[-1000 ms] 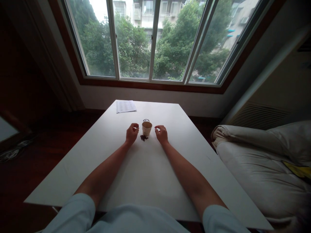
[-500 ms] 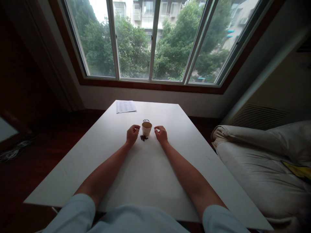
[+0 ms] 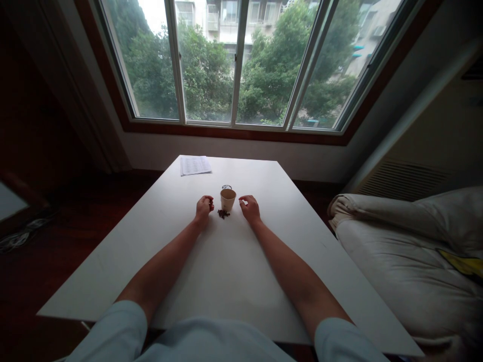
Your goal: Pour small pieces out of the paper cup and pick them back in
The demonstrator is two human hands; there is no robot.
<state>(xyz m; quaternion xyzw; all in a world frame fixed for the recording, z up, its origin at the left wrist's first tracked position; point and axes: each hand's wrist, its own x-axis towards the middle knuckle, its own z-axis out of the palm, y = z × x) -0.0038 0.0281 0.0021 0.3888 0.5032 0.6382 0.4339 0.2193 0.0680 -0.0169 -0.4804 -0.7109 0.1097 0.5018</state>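
Note:
A light-brown paper cup (image 3: pixel 228 202) stands upright on the white table, its mouth facing up. Right in front of its base lies a small heap of dark brown pieces (image 3: pixel 223 214), too small to name. My left hand (image 3: pixel 204 207) rests left of the cup, apart from it, with fingers curled and the tips together; whatever they hold is too small to make out. To the cup's right, my right hand (image 3: pixel 249 207) lies close by, fingers bent and a gap showing between thumb and forefinger. Behind the cup sits a thin, dark-rimmed loop (image 3: pixel 227 187), partly hidden.
Printed sheets of paper (image 3: pixel 196 165) lie at the far left of the white table (image 3: pixel 226 281). Beyond the table is a wide window (image 3: pixel 234 65). On the right stands a padded, pale sofa (image 3: pixel 385 251); cables (image 3: pixel 22 234) lie at the far left.
My left hand has drawn back slightly to the left, away from the cup, and its fingers have curled in more. My right hand and the cup stay put.

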